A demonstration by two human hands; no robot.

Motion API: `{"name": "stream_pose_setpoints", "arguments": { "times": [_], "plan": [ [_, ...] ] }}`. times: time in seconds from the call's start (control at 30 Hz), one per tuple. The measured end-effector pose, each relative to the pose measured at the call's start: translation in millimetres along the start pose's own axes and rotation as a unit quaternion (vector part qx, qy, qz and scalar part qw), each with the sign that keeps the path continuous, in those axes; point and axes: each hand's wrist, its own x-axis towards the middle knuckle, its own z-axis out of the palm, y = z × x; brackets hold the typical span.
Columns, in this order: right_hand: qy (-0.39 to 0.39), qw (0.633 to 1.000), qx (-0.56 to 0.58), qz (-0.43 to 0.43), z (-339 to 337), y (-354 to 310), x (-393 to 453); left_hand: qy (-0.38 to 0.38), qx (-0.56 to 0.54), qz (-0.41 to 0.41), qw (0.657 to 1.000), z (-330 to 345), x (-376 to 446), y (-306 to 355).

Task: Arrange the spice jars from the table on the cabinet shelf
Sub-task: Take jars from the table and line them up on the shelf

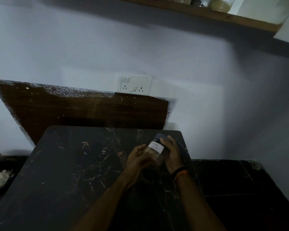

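spice jar (154,150) is up off the table (65,172), held between both hands over its far right corner. clear body, dark screw lid, white handwritten label facing the camera; text too blurred to read. pale contents low in the jar, level hard to tell.

right hand (171,153) wraps the lid end and upper side, thumb on the front next to the label, fingers behind. left hand (137,158) cups the lower body from the left, fingers curled onto it. frame is soft, so exact finger contact is unclear.

handling guess: rigid, smooth wall, could be glass or plastic, so treat as breakable and a bit slippery. likely light given the small fill. best hold is round the body just under the lid, not by the lid alone in case it's loose.

no other jars visible on the table. shelf (207,13) is high, up and to the right, with a couple of jars (221,4) already on it. wall socket (136,85) and a dark wood panel (83,110) lie between. next move looks like a one-handed lift to the shelf.
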Motion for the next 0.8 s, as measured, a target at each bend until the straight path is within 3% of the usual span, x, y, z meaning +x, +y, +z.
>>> {"name": "stream_pose_setpoints", "arguments": {
  "times": [0.07,0.2,0.5,0.8],
  "plan": [
    [-0.028,0.998,0.050,-0.014,1.5,-5.1,-3.3,-0.033,-0.076,-0.050,0.995,-0.7,0.7,6.0],
    [-0.075,0.995,0.060,-0.036,6.6,-13.7,-9.7,-0.096,-0.106,-0.096,0.985,2.0,0.6,11.4],
    [-0.101,0.989,-0.043,-0.099,19.0,-62.7,-7.6,-0.137,-0.052,0.009,0.989,21.0,18.9,46.6],
    [-0.100,0.944,-0.209,-0.235,43.5,-184.6,-26.3,-0.205,0.012,0.100,0.973,80.7,45.7,143.6]
  ]
}}
